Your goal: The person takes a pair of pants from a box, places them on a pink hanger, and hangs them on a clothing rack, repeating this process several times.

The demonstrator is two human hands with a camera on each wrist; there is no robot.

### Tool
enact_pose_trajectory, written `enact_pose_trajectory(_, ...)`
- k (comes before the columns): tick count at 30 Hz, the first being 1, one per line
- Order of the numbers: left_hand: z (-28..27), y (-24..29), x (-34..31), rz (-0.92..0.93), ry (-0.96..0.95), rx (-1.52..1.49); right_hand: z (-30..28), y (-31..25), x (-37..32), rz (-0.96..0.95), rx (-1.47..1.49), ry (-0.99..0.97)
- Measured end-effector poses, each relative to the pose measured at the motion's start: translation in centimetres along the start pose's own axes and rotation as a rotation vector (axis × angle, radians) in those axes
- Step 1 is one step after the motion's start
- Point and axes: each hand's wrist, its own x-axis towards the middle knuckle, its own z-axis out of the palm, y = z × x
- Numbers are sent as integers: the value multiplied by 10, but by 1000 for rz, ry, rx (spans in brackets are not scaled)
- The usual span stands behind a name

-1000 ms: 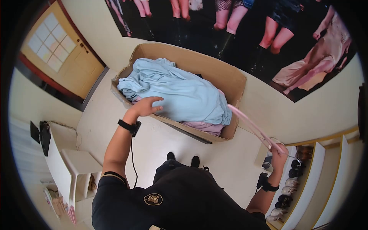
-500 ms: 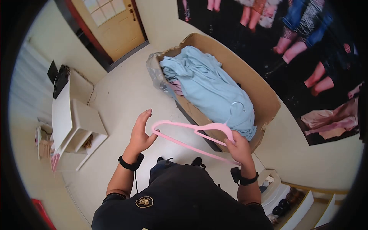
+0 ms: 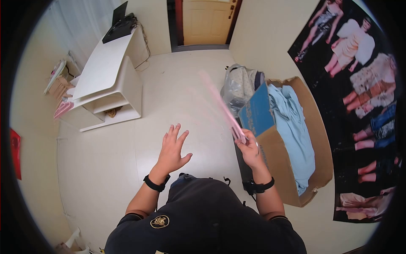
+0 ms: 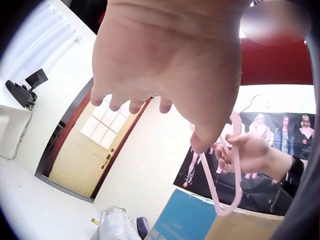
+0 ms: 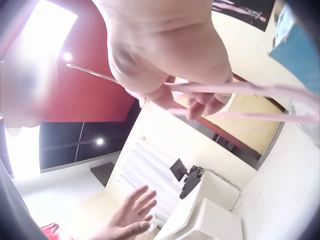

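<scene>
My right hand (image 3: pixel 250 150) grips a pink clothes hanger (image 3: pixel 224 108) near its hook end, in front of the cardboard box. In the head view the hanger is seen almost edge-on and blurred, its far end pointing up and left. The right wrist view shows the fingers curled round the pink hanger (image 5: pixel 270 91), with the metal hook sticking out on the other side. My left hand (image 3: pixel 172 148) is held out in the air to the left, fingers spread, with nothing in it. Its palm (image 4: pixel 165 60) fills the top of the left wrist view.
To the right stands a cardboard box (image 3: pixel 270 152) with light blue cloth (image 3: pixel 296 139) in it. A plastic-wrapped bundle (image 3: pixel 237 86) sits behind it. At the left is a white desk (image 3: pixel 99 72); a door (image 3: pixel 207 25) is straight ahead, and a large poster (image 3: pixel 359 110) covers the right wall.
The view has swung left, so the box now lies on the right. The hanger went from far right to in front of the body and has turned edge-on, still in the right hand.
</scene>
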Motion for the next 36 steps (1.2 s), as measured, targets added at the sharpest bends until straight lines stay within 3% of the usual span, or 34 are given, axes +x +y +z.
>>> enact_pose_trajectory(1,-4,-16,-4,-7,-13,-29,21,-9,14,-101,300,26)
enact_pose_trajectory(3,-12,-43,-13,-33,-9,-57,49,-31,37,-94,295,-43)
enact_pose_trajectory(5,-22,-67,-23,-52,2,-146,85,-45,60,-311,329,-128)
enact_pose_trajectory(9,-48,-101,-42,-117,126,-190,159,-66,88,-408,134,-244)
enact_pose_trajectory(10,-56,-106,-46,-132,188,-115,174,-63,93,-272,199,-321)
enact_pose_trajectory(11,-62,-113,-50,-149,249,-39,190,-63,96,-271,199,-358)
enact_pose_trajectory(13,-67,-128,-59,-171,347,-18,224,-65,99,-49,442,-344)
enact_pose_trajectory(15,-76,-140,-66,-202,442,18,255,-54,111,-46,421,-342)
enact_pose_trajectory(18,-98,-157,-60,-205,560,116,291,-34,140,-212,310,-311)
enact_pose_trajectory(20,-124,-174,-49,-255,623,203,316,-47,152,-172,376,-453)
enact_pose_trajectory(21,-132,-181,-46,-285,631,222,330,-56,158,-142,441,-565)
enact_pose_trajectory(23,-148,-194,-38,-345,451,312,361,-65,164,-186,387,-632)
enact_pose_trajectory(25,-153,-206,-30,-437,473,420,384,-68,173,-214,326,-731)
enact_pose_trajectory(27,-139,-243,-34,-601,411,201,412,-67,190,-175,364,-777)
enact_pose_trajectory(29,-146,-268,-29,-548,494,353,438,-63,215,-128,362,-863)
enact_pose_trajectory(31,-151,-288,-25,-746,333,350,462,-66,240,-97,393,-936)
enact_pose_trajectory(33,-156,-315,-28,-785,394,330,485,-72,265,39,369,-1079)
enact_pose_trajectory(34,-161,-327,-31,-856,448,294,494,-71,282,-113,223,-1092)
enact_pose_trajectory(35,-168,-338,-36,-924,505,256,505,-73,298,-113,233,-1105)
enact_pose_trajectory(36,-177,-347,-41,-983,558,206,517,-76,313,-340,104,-1035)
